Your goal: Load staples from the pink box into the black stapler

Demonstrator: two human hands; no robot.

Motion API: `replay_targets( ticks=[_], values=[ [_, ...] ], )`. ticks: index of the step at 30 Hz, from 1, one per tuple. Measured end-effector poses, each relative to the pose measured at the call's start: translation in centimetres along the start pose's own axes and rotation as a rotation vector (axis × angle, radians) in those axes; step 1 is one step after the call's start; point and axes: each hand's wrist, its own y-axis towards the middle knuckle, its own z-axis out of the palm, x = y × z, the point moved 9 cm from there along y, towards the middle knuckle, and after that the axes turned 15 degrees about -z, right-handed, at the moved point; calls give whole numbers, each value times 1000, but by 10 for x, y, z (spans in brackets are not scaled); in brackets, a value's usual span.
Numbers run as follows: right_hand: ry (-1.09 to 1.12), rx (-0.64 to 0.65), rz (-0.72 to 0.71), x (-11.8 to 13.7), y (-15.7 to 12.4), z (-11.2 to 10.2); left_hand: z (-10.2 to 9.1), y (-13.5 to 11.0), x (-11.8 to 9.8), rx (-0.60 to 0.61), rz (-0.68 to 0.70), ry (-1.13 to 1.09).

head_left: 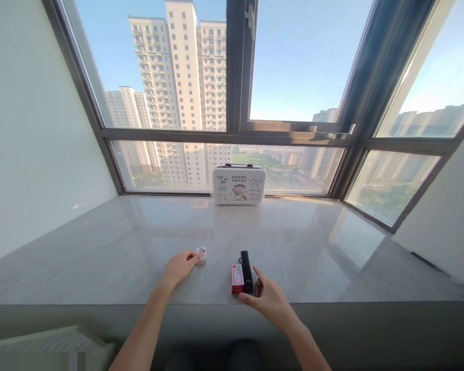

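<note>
My left hand (180,266) rests on the grey stone sill (112,247) with its fingertips pinched on a small white box (201,255). My right hand (269,297) hovers open just right of a slim black device (246,271) and a small red box (237,278), which lie side by side near the sill's front edge. The right index finger points toward the black device; whether it touches it is unclear.
A white case with a cartoon print and a handle (238,185) stands upright against the window at the back of the sill. Dark window frames (237,67) rise behind it. White walls flank the sill on both sides.
</note>
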Motion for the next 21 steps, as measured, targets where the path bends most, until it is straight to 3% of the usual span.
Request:
replay_targets(
  ticks=[4, 10, 16, 21],
  values=[
    [-108, 62, -54, 19, 11, 0, 36, 7, -22, 173, 67, 13],
    [-184, 128, -151, 40, 28, 3, 96, -13, -73, 467, 170, -29],
    [-184, 169, -171, 30, 35, 0, 124, -20, -93, 818, 170, -53],
    [-85, 191, -128, 8, 35, -26, 157, -25, -117, 957, 122, -72]
  ],
)
